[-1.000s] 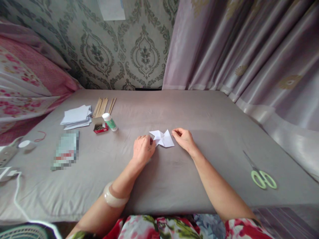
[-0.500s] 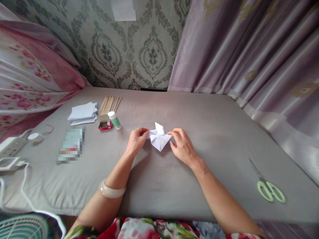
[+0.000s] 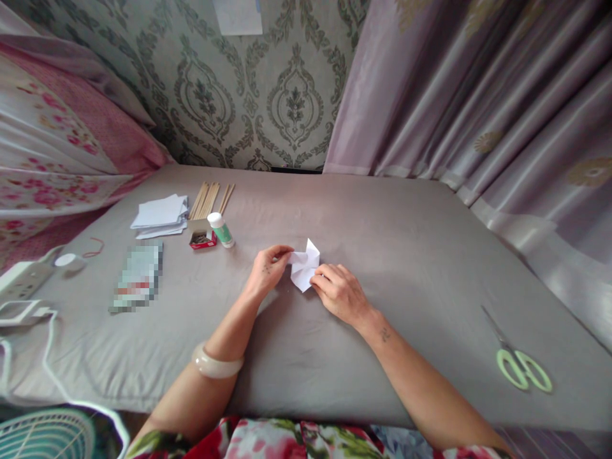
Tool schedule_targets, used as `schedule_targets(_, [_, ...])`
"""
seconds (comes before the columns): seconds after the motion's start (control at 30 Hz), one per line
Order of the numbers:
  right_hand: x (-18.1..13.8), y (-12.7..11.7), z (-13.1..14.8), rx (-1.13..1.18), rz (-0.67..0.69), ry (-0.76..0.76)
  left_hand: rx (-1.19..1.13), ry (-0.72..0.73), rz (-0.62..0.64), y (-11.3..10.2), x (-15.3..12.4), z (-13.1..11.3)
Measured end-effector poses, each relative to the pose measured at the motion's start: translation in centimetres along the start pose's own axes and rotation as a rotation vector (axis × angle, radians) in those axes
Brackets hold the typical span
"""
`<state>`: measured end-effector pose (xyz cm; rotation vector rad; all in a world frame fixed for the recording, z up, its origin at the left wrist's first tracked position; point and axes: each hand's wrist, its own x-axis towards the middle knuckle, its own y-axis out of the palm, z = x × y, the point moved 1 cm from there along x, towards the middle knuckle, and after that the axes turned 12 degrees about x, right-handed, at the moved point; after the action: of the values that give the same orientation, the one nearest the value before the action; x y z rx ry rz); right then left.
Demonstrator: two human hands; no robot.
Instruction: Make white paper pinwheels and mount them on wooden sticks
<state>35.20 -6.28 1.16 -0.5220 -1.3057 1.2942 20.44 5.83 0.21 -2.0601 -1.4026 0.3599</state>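
Observation:
A small folded white paper shape (image 3: 304, 266) is held just above the grey cloth-covered table (image 3: 406, 255). My left hand (image 3: 266, 271) pinches its left edge with fingertips. My right hand (image 3: 338, 293) grips its right and lower side, fingers curled over it. Part of the paper is hidden under my right fingers. A pale bangle (image 3: 216, 363) sits on my left wrist.
At the back left lie a stack of white paper squares (image 3: 160, 215), wooden sticks (image 3: 209, 199), a small red box (image 3: 201, 238) and a white-capped glue bottle (image 3: 221, 230). Green-handled scissors (image 3: 519, 363) lie at the right. A power strip (image 3: 21, 280), tape roll (image 3: 67, 261) and blurred packet (image 3: 136, 275) are at the left.
The paper was lifted off the cloth and turned between both hands. My right hand has closed in over its right side, and the shape now looks more folded up.

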Motion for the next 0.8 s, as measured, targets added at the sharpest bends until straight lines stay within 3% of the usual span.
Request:
schedule_targets(0.13, [-0.1, 0.3, 0.2, 0.043, 0.089, 0.133, 0.427, 0.187, -0.102, -0.1, -1.2, -1.6])
schedule_targets(0.2, [-0.1, 0.1, 0.4, 0.099, 0.117, 0.224, 0.584, 0.265, -0.065, -0.2, -2.1, -2.6])
schedule_targets(0.27, [-0.1, -0.3, 0.6, 0.164, 0.142, 0.302, 0.685, 0.340, 0.051, -0.1, -2.8, -3.4])
schedule_targets(0.37, [0.0, -0.7, 0.8, 0.243, 0.169, 0.366, 0.768, 0.392, 0.230, -0.1, -3.6, -3.9])
schedule_targets(0.43, [0.0, -0.9, 0.9, 0.277, 0.176, 0.384, 0.802, 0.392, 0.284, -0.1, -3.8, -4.0])
schedule_targets(0.6, [-0.1, -0.8, 0.8, 0.297, 0.162, 0.457, 0.843, 0.380, 0.303, -0.2, -3.9, -4.0])
schedule_targets(0.8, [0.1, 0.0, 0.5, 0.328, 0.057, 0.558, 0.856, 0.388, 0.316, -0.2, -4.1, -4.3])
